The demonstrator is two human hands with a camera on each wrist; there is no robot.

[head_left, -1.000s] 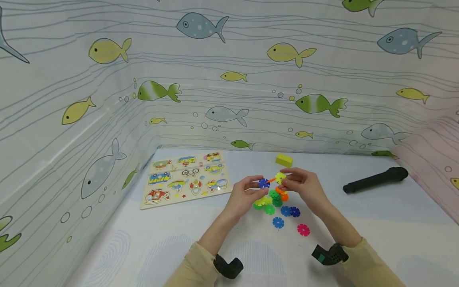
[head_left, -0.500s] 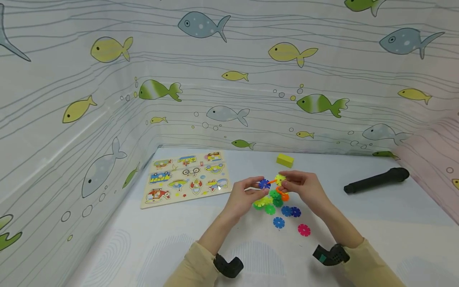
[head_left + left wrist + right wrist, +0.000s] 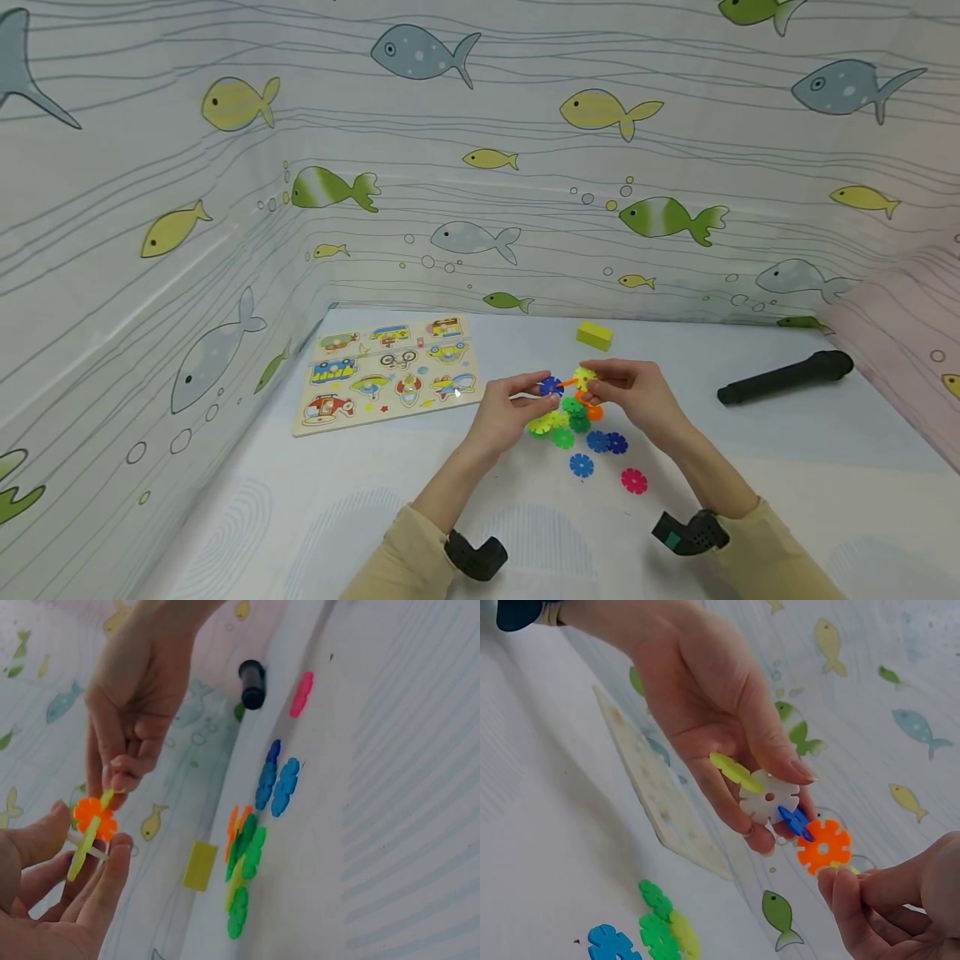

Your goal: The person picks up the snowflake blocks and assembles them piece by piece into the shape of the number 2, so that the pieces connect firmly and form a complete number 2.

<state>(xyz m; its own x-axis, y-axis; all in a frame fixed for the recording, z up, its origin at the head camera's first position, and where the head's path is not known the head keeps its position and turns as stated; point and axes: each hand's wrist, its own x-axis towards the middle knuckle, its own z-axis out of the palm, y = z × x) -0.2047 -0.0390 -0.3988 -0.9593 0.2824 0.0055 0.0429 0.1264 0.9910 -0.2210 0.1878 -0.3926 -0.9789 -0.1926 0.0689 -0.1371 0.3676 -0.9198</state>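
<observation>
Pinching yellow disc [image 3: 582,379], right hand [image 3: 632,393] partly hides it; left hand [image 3: 504,414] grips white disc [image 3: 757,806].

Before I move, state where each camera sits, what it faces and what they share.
Head: worn on the head, facing forward and down at the table; shows both sleeves, left grip, right grip.
Left wrist: worn there, looking past left grip to right grip and black microphone; shows both grips.
Right wrist: worn there, looking past right grip to left grip and vehicle puzzle board; shows both grips.
Both wrist views share the held orange notched disc.
</observation>
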